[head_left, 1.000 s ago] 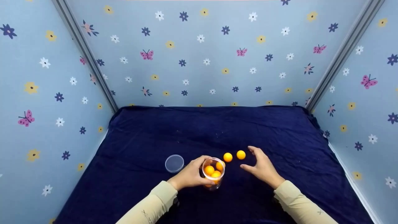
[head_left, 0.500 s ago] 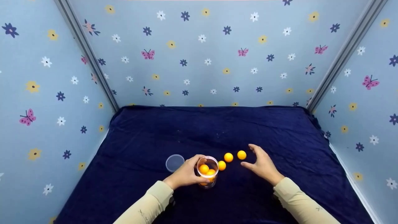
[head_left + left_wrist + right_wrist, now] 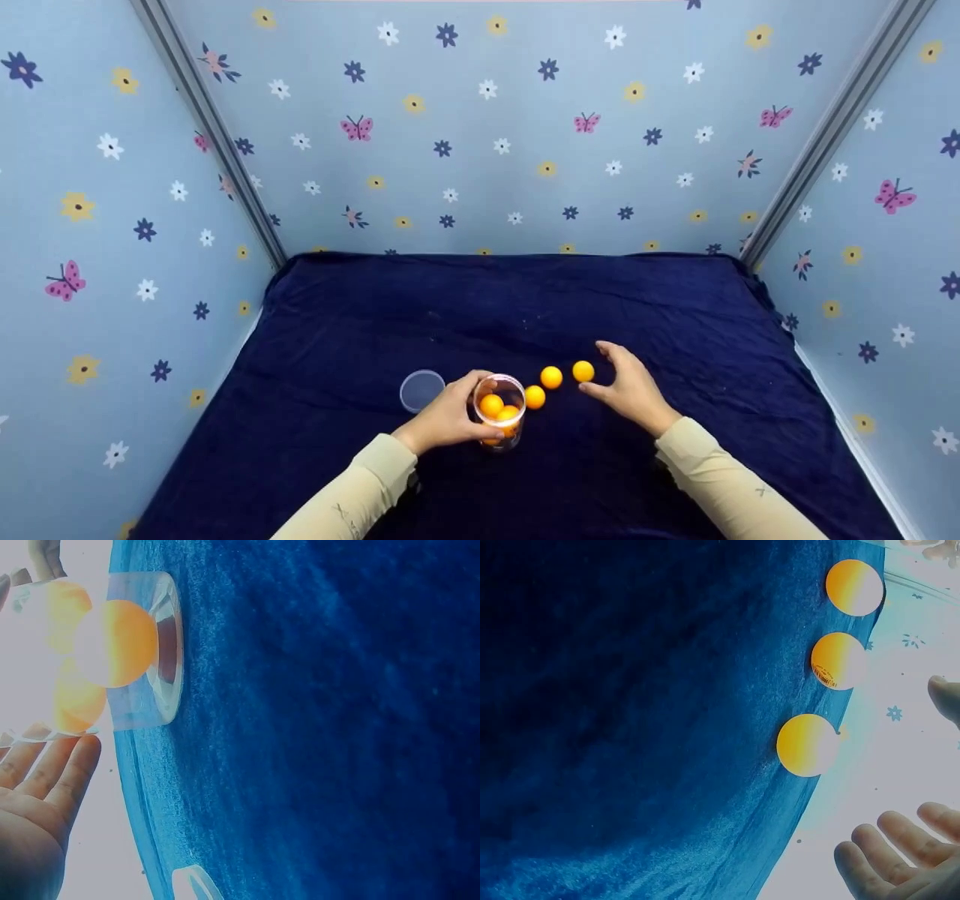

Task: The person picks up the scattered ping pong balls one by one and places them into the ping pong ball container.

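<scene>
Back wall (image 3: 525,169) and side walls: light blue, printed with flowers and pink butterflies. Counter (image 3: 360,322) below it, draped in dark blue cloth, soft wrinkles. Gray posts (image 3: 205,112) run up both back corners. Two pale sleeves (image 3: 356,484) reach in from the bottom edge, one per arm.

Left grip (image 3: 448,417): bare hand, thumb and fingers curved round the jar's side, has hold of it. Right grip (image 3: 632,388): bare hand, thumb and fingers spread well apart, holding nothing; in the head view its thumb tip shows by the rightmost ball, but the right wrist view shows a gap to all the loose balls.

Jar (image 3: 501,441): clear, mouth up, about upright, center front of the cloth. Can't tell whether its base touches the cloth or sits just above. At least three orange balls (image 3: 126,643) inside; glare washes out part of them in the left wrist view.

Lid (image 3: 422,391): clear, round, flat on the cloth left of the jar, near the left grip. Three loose orange balls lie on the cloth in a slanting row: near ball (image 3: 535,397) just beside the jar, middle ball (image 3: 551,377) with small dark print, rightmost ball (image 3: 583,371) nearest the right grip.
</scene>
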A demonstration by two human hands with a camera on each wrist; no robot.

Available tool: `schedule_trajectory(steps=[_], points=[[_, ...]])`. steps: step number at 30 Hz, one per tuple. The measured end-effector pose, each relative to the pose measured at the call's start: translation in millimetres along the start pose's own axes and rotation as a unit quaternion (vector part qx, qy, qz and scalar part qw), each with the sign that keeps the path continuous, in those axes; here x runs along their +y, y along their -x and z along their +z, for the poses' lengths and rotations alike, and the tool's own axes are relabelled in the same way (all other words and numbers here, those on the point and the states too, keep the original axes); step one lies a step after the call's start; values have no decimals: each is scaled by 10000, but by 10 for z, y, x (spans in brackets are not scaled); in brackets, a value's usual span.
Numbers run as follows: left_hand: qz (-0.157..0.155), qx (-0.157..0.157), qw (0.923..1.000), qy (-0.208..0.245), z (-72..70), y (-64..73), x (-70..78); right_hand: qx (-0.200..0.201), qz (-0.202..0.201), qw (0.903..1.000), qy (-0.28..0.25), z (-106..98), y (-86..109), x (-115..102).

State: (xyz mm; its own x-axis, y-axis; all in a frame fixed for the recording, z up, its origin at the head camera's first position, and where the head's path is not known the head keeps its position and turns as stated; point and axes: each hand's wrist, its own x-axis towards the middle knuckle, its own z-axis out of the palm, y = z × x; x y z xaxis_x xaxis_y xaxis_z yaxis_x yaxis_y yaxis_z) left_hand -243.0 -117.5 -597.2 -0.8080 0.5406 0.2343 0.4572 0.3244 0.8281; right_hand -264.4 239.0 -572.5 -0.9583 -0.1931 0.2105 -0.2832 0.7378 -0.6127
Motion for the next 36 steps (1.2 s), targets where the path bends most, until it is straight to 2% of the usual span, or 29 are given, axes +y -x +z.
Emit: schedule_trajectory(steps=[13,23,36], points=[[-25,-32,9998,179,-35,-35,46,-317,126,9994,-9,7,-131,23],[-129,-71,9999,-88,-55,-47,51,-589,172,9980,131,52,-225,119],[-174,-19,9996,-216,-47,-43,57,-751,-76,9971,83,136,-299,301]])
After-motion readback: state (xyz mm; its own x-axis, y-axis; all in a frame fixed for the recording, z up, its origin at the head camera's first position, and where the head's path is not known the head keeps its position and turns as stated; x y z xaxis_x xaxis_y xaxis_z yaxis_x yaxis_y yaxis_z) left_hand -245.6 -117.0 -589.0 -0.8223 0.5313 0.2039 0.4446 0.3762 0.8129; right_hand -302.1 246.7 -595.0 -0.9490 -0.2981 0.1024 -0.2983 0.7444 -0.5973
